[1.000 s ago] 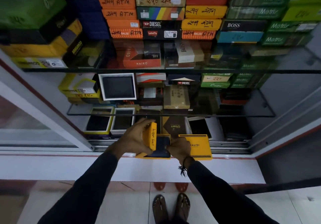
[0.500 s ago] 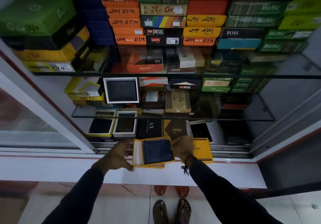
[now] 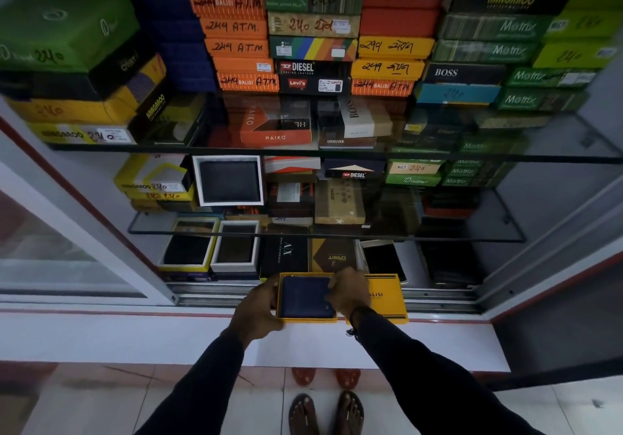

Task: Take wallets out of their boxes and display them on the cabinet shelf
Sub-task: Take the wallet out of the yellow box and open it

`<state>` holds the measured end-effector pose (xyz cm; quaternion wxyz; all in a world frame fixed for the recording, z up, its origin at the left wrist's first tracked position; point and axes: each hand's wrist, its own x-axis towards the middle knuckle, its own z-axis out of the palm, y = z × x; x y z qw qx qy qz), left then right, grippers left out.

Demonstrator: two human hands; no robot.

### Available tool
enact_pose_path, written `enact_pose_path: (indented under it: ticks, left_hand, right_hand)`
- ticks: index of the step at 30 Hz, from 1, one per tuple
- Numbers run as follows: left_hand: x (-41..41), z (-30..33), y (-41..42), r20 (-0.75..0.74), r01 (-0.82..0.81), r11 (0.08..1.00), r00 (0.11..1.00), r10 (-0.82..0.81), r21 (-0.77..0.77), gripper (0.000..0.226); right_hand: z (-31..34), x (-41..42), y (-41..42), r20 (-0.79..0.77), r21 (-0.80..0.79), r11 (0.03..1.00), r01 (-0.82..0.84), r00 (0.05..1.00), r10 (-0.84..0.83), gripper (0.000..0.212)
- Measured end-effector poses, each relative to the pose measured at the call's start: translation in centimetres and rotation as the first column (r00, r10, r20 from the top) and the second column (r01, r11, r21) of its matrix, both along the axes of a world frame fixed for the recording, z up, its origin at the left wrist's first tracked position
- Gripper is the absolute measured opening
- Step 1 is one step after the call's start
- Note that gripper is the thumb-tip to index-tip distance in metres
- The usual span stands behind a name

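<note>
**One wallet in hand, several already on show**

Head view: Three open boxes already stand displayed in the cabinet: a white-framed box (image 3: pixel 228 181) leaning upright on the middle glass shelf (image 3: pixel 323 234) near its left end, and a yellow-rimmed box (image 3: pixel 187 249) and another white-rimmed box (image 3: pixel 237 249) just beside each other on the bottom level at its left. Many closed boxes are stacked on the top shelf (image 3: pixel 505 154), so by my reading the job is early to midway.

The current piece is a navy wallet (image 3: pixel 305 297) lying flat in a yellow box tray (image 3: pixel 279 299), held over the white ledge (image 3: pixel 135 336) at the cabinet's front edge, near the sliding-door track (image 3: pixel 438 294). The left hand (image 3: pixel 258 310) grips the tray's left side with curled fingers. The right hand (image 3: pixel 347 291) rests on the wallet's right edge, fingers bent over it; whether it pinches the wallet or only steadies it I cannot tell. Touching the tray's right side lies the flat yellow Balisi lid (image 3: pixel 384 298), partly under the right wrist.

The wallet looks like smooth, matte leather, rectangular with rounded corners. The tray and lid are stiff printed cardboard; the shelves are clear glass with hard edges.
</note>
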<state>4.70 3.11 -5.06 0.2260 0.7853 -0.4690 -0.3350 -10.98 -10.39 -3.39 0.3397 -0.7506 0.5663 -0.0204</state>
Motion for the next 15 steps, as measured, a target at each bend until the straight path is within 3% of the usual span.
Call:
enact_pose_path:
  ticks: [3, 11, 13, 15]
  left_hand:
    - [0.0, 0.3, 0.1, 0.004, -0.008, 1.0, 1.0, 0.008, 0.006, 0.096]
    - [-0.2, 0.5, -0.1, 0.038, -0.026, 1.0, 0.999, 0.026, -0.004, 0.097]
    - [-0.2, 0.2, 0.0, 0.03, -0.039, 0.999, 0.999, 0.04, -0.018, 0.096]
    - [0.1, -0.3, 0.0, 0.015, -0.049, 0.998, 0.999, 0.05, -0.034, 0.095]
  right_hand:
    - [-0.4, 0.5, 0.2, -0.03, -0.005, 0.999, -0.042, 0.999, 0.042, 0.029]
    - [-2.1, 1.9, 0.8, -0.004, 0.074, 0.995, 0.073, 0.997, -0.072, 0.062]
    - [-1.6, 2.2, 0.8, 0.027, 0.125, 0.984, 0.13, 0.991, -0.135, 0.06]
    - [-0.6, 2.0, 0.8, 0.126, 0.216, 0.957, 0.195, 0.966, -0.226, 0.044]
